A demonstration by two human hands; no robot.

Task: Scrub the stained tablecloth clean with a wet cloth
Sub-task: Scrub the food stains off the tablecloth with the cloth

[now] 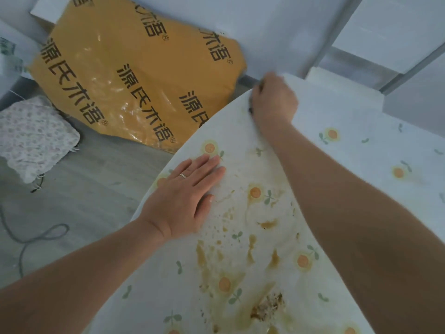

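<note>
tablecloth point(349, 189) lies spread out, with brown stains point(250, 251) across its near middle. left hand point(183, 196) is pressed flat on it by the left edge, fingers straight and together. right hand point(273, 100), blurred, is curled over the far edge, gripping the tablecloth there. yellow bag point(134, 75) sits on the floor beyond.
</note>
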